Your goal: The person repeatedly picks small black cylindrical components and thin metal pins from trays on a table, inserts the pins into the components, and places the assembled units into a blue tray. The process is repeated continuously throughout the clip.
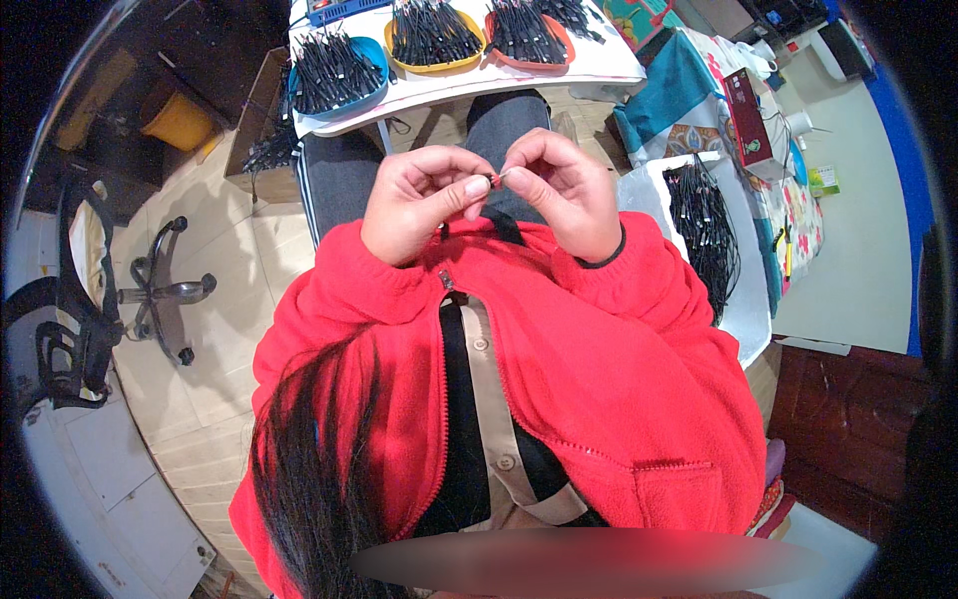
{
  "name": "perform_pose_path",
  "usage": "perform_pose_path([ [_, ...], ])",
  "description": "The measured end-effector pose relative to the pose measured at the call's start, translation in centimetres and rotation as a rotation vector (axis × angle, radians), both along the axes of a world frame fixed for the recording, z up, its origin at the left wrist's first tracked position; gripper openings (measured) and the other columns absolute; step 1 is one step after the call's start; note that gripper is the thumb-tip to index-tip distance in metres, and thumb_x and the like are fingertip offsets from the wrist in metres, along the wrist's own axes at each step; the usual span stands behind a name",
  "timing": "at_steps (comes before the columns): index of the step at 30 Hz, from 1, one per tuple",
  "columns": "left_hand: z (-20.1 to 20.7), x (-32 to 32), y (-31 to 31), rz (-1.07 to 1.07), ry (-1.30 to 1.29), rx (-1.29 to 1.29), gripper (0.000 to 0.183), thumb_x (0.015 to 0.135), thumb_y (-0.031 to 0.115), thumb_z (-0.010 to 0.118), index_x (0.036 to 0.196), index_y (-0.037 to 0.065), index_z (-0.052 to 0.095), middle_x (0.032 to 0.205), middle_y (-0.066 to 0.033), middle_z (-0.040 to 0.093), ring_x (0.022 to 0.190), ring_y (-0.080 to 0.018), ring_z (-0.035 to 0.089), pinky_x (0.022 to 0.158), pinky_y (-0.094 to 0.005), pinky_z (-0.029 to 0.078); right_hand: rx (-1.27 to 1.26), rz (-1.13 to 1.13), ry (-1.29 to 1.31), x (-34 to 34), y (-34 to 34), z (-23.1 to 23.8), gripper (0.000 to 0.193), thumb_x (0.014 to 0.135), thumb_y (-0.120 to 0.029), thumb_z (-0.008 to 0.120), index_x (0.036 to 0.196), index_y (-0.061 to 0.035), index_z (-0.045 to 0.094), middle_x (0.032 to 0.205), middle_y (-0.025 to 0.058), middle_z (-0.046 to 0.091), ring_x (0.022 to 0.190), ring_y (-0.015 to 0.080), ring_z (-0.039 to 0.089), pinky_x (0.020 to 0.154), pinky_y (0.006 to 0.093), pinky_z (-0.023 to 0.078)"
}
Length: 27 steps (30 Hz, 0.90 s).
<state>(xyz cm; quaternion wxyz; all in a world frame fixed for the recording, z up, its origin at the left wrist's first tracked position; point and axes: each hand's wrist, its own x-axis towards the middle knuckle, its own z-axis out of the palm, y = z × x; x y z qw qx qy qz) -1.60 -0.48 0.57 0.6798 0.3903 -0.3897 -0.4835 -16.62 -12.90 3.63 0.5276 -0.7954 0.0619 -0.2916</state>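
Note:
Close in front of my red jacket, both hands meet fingertip to fingertip. My left hand (424,200) is closed in a pinch on a small cable end (494,181), of which a bit of red and a dark part show. From the other side my right hand (571,200) pinches at the same end, thumb against forefinger. Finer details of the piece are too small to make out. Beyond the hands, black cables with small light tips lie bundled in a blue tray (383,88), a yellow tray (439,68) and an orange tray (539,64).
The trays stand on a white-topped table (429,92). To the right, a white foam box (743,319) holds more black cables (702,225). At the left are a cardboard box (254,120) with cables and a swivel chair base (170,293).

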Motion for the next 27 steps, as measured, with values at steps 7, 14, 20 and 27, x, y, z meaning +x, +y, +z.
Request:
perform_pose_path([
  [7,1.1,-0.1,0.2,0.189,-0.273,-0.006,0.011,0.088,0.005,0.06,0.095,-0.003,0.065,0.075,-0.0021,0.062,0.064,-0.0055,0.052,0.057,-0.02,0.043,-0.733,-0.164,-0.124,0.4,-1.2,1.5,0.019,0.074,-0.009,0.071,0.091,-0.0062,0.063,0.095,0.0069,0.06,0.089,0.0242,0.054,0.08,0.0327,0.044],
  [14,1.1,0.3,-0.9,0.344,-0.509,0.013,0.008,0.084,0.004,0.063,0.089,-0.001,0.063,0.072,-0.0073,0.062,0.062,-0.012,0.058,0.057,-0.0244,0.046,-0.852,-0.288,-0.122,2.2,-1.6,0.7,0.016,0.069,-0.009,0.071,0.082,-0.0065,0.062,0.094,0.0061,0.058,0.09,0.0251,0.052,0.08,0.0323,0.043],
  [20,1.0,1.7,-2.9,0.607,-1.274,-0.255,0.017,0.076,0.001,0.064,0.092,-0.001,0.06,0.077,-0.0149,0.063,0.071,-0.03,0.063,0.061,-0.0369,0.05,0.482,-0.063,0.238,3.8,-2.4,-1.9,0.014,0.093,-0.014,0.055,0.097,-0.0004,0.055,0.093,0.0028,0.056,0.088,0.0109,0.051,0.081,0.0254,0.042],
  [27,5.2,6.3,-5.9,0.565,-1.091,0.041,0.011,0.082,0.005,0.062,0.092,0.001,0.061,0.079,-0.0144,0.063,0.068,-0.0289,0.063,0.061,-0.0341,0.049,0.479,-0.018,0.168,4.3,-6.4,-4.2,0.018,0.093,-0.017,0.056,0.102,-0.0004,0.056,0.092,0.0001,0.057,0.088,0.0072,0.051,0.078,0.0238,0.043],
])
